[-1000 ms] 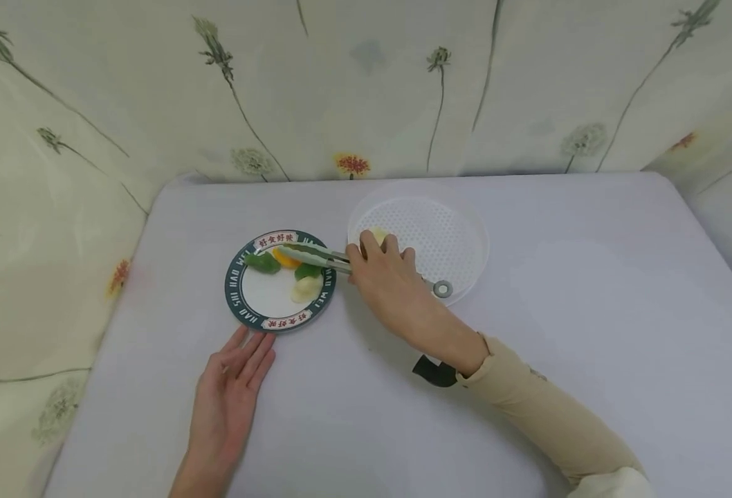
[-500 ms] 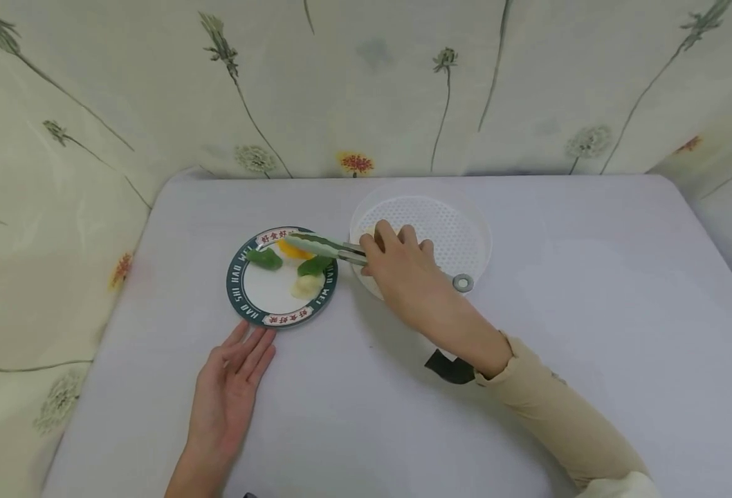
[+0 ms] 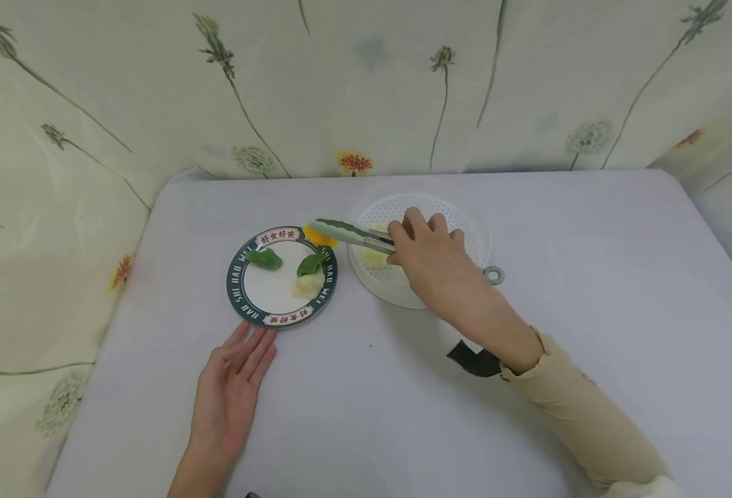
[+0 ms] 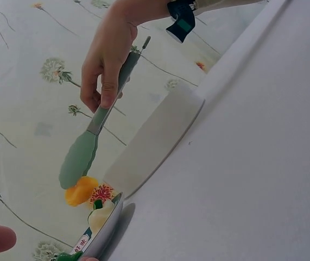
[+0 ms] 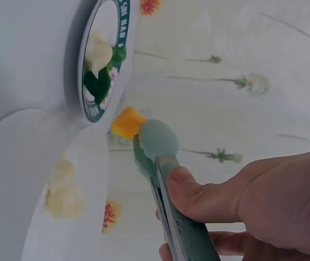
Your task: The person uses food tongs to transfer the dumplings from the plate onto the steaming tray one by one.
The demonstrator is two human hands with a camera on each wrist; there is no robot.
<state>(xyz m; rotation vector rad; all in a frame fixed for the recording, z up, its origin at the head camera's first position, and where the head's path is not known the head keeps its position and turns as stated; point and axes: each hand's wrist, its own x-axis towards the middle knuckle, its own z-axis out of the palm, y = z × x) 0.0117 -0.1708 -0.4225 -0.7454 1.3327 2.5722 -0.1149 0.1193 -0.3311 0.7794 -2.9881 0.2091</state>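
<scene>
Your right hand [image 3: 431, 259] squeezes tongs [image 3: 347, 234] pinching the orange piece [image 3: 319, 236], now lifted off the plate [image 3: 239, 303] toward the strainer [image 3: 465, 221]; left hand [image 3: 232, 387] flat on worktop [image 3: 590, 311].

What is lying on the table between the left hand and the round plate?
Nothing. In the head view the left hand rests flat on the table, fingertips just short of the plate rim, with only bare cloth between them.
</scene>
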